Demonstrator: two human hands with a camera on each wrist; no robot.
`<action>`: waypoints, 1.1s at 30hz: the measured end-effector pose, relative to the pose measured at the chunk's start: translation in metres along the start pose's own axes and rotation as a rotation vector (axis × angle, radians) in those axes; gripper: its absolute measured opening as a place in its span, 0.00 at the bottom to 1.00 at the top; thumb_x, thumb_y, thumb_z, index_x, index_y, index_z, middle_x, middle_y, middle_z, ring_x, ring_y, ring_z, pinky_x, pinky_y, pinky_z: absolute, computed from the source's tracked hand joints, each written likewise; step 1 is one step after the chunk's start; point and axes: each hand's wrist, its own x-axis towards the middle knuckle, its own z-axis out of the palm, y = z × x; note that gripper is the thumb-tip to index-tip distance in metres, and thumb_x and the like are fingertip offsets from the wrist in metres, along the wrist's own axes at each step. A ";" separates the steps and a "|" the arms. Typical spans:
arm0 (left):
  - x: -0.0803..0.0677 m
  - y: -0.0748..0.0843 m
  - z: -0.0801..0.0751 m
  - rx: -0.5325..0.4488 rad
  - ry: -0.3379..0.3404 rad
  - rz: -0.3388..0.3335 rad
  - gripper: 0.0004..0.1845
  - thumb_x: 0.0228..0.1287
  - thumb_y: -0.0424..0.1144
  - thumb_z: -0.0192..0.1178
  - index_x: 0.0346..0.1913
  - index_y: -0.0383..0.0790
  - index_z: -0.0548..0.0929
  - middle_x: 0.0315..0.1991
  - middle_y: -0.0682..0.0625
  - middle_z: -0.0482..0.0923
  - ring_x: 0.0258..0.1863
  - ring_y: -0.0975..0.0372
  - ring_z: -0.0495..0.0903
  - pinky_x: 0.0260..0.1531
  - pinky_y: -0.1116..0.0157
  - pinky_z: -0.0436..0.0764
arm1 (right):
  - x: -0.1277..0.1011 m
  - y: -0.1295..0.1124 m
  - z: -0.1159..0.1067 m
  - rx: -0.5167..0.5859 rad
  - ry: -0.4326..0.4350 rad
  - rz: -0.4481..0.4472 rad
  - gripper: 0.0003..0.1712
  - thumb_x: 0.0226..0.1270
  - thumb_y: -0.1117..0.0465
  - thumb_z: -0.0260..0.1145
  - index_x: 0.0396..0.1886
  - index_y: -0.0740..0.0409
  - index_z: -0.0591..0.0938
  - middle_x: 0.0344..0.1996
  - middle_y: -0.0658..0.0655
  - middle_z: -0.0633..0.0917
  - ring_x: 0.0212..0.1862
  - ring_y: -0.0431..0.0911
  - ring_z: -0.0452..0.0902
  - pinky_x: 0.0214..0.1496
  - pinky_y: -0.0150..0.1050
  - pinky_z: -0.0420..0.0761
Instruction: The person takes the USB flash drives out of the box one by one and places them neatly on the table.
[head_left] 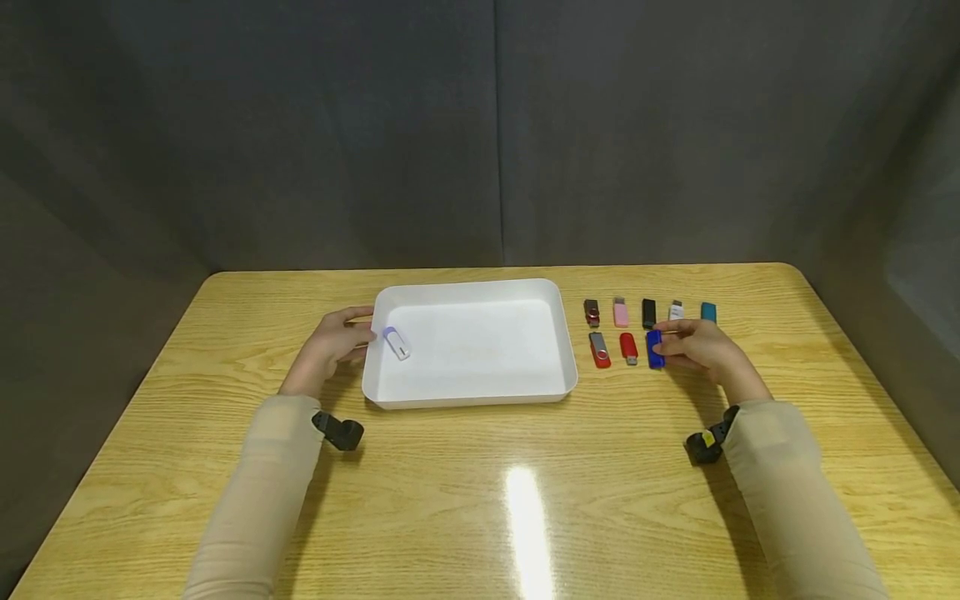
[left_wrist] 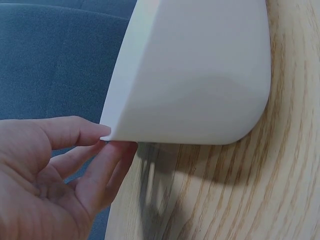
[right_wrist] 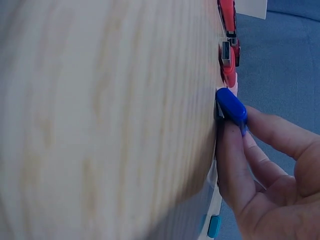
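Your right fingers [right_wrist: 235, 165] pinch the blue USB stick [head_left: 655, 349], thumb on one side and fingertips on the other, at the right end of the near row on the tabletop [head_left: 480, 500]. Just left of it lie a red stick [head_left: 628, 347] and a red-and-silver swivel stick [head_left: 599, 349]; behind run a dark red one [head_left: 592, 312], pink [head_left: 621, 312], black [head_left: 648, 313], white [head_left: 676, 311] and teal [head_left: 708, 312]. Your right hand [head_left: 701, 346] lies low, its wrist angled in from the right.

Your left fingers [left_wrist: 95, 150] are loosely straight, tips touching the left corner of the white tray [head_left: 525, 287]. Your left hand [head_left: 333, 342] rests beside it. Inside, near that wall, lies a white-and-purple stick [head_left: 397, 342]. The tray is smooth plastic with rounded corners; the tabletop is light wood grain with a glare.
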 end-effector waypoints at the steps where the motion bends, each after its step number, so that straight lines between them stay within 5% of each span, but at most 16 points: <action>1: 0.000 0.000 0.000 -0.001 -0.001 0.001 0.31 0.70 0.29 0.47 0.74 0.39 0.55 0.70 0.36 0.61 0.66 0.46 0.68 0.65 0.55 0.72 | 0.000 0.000 0.000 -0.008 0.004 -0.001 0.34 0.69 0.68 0.57 0.70 0.74 0.57 0.45 0.52 0.76 0.34 0.25 0.76 0.45 0.26 0.83; 19: 0.000 0.001 0.001 -0.001 -0.003 -0.005 0.31 0.70 0.30 0.47 0.74 0.38 0.55 0.70 0.35 0.61 0.66 0.46 0.68 0.65 0.55 0.72 | -0.001 -0.004 0.002 -0.072 0.066 0.008 0.31 0.67 0.70 0.59 0.66 0.76 0.61 0.41 0.54 0.77 0.31 0.28 0.77 0.43 0.29 0.84; 33: -0.001 0.002 0.001 -0.006 -0.002 -0.014 0.31 0.70 0.29 0.47 0.74 0.39 0.55 0.71 0.36 0.60 0.66 0.46 0.67 0.65 0.55 0.72 | -0.001 -0.006 0.004 -0.101 0.073 0.025 0.29 0.68 0.70 0.57 0.65 0.77 0.63 0.48 0.63 0.75 0.34 0.30 0.76 0.44 0.31 0.84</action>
